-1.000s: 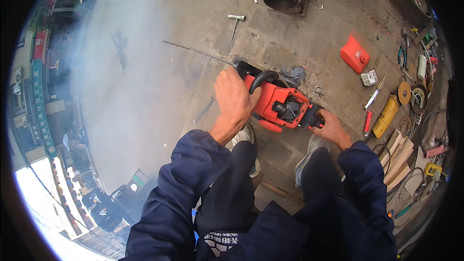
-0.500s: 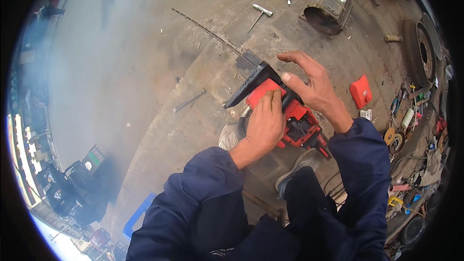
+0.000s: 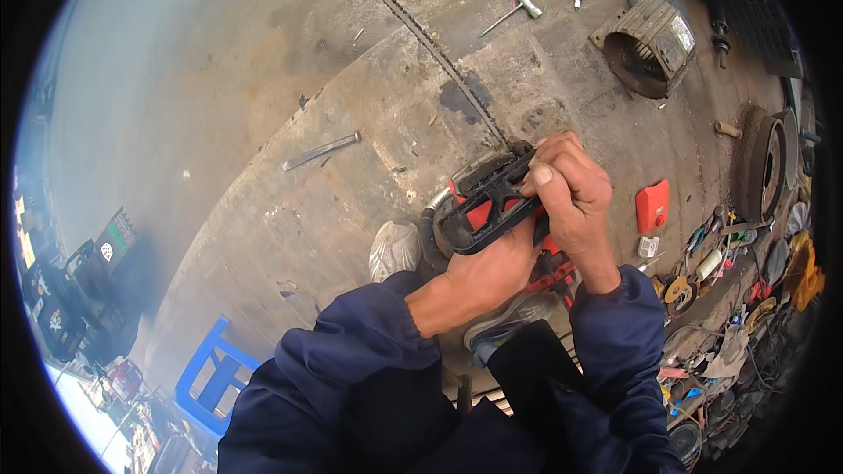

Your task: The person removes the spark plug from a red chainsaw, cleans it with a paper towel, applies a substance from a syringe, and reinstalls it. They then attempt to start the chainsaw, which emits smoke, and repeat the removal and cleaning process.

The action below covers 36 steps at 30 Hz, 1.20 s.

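Observation:
A red and black chainsaw (image 3: 555, 270) sits between my shoes, its long bar and chain (image 3: 421, 39) pointing up and away. My right hand (image 3: 571, 193) has curled fingers and thumb pinched on the upper end of the black front hand guard (image 3: 481, 224). My left hand (image 3: 492, 274) reaches beneath that guard at the saw's red body, with its fingertips hidden behind the guard and my right hand. A dark hose-like handle curves beside the guard, next to my left shoe (image 3: 395, 250).
A metal rod (image 3: 320, 151) and T-wrench (image 3: 525, 3) lie on concrete. A motor housing (image 3: 650, 48), red cover (image 3: 652, 206), white part (image 3: 648, 246) and wheel (image 3: 769, 167) are right, beside scattered tools. A blue stool (image 3: 211, 373) is lower left; haze hangs left.
My right hand left the rear grip and now pinches the front guard. My left hand moved from the top handle to beneath the guard. The view has turned, bringing the blue stool into sight.

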### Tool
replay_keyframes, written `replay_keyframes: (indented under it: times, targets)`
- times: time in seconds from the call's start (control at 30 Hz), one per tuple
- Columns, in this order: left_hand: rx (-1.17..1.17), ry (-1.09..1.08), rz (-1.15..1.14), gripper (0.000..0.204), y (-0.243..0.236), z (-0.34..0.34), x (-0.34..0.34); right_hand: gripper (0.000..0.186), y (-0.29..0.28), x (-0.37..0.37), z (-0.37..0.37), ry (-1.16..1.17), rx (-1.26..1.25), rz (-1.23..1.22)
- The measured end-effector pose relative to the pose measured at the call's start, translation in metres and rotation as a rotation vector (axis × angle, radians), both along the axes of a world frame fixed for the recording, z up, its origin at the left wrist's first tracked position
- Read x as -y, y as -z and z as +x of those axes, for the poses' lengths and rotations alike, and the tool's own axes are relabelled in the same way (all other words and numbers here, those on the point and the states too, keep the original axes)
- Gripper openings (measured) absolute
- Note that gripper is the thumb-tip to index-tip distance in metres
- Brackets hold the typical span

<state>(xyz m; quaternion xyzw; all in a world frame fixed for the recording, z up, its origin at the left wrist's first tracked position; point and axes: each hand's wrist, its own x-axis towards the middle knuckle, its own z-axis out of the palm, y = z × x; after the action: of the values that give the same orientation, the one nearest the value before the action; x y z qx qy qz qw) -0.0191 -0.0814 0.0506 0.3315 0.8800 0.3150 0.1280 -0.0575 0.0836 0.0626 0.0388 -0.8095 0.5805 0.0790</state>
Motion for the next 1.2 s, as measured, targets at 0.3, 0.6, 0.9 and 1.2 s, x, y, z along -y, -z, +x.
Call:
replay_keyframes:
  times: [0.3,0.6,0.9,1.2]
  targets:
    - [0.282,0.159,0.164,0.036,0.012,-0.003,0.003,0.006,0.008,-0.012,0.006,-0.078,-0.138,0.08]
    - [0.369,0.087,0.199,0.015,0.003,-0.009,0.007,0.009,0.012,-0.016,0.004,-0.047,-0.228,-0.038]
    - [0.441,0.057,0.258,0.024,0.002,-0.012,-0.001,0.007,0.006,-0.009,0.003,-0.052,-0.207,0.016]
    - [0.245,-0.051,0.081,0.036,0.006,0.001,-0.004,0.018,-0.011,-0.011,-0.012,-0.07,-0.115,0.298]
